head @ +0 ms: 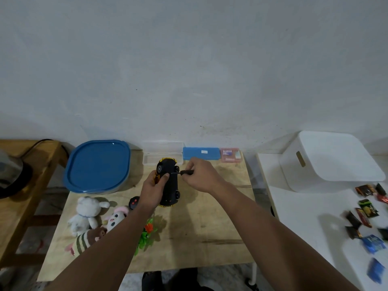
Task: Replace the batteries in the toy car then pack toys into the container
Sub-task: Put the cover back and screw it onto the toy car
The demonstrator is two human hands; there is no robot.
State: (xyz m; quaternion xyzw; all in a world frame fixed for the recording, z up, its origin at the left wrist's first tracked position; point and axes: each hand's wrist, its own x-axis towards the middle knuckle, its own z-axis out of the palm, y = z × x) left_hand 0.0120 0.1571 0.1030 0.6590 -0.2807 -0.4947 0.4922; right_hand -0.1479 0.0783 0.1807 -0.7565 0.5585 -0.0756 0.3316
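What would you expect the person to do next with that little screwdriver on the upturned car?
Probably turn the screwdriver. The toy car is underside up, gripped by the left hand; the right hand holds the tool, tip at the underside, likely on a battery cover screw, though none is visible.

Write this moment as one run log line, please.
step: unscrewing battery cover | left hand: holds toy car underside up | right hand: screwdriver tip on car | container: lid on

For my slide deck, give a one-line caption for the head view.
Left hand steadies the upturned toy car while the right hand works a screwdriver at its underside.
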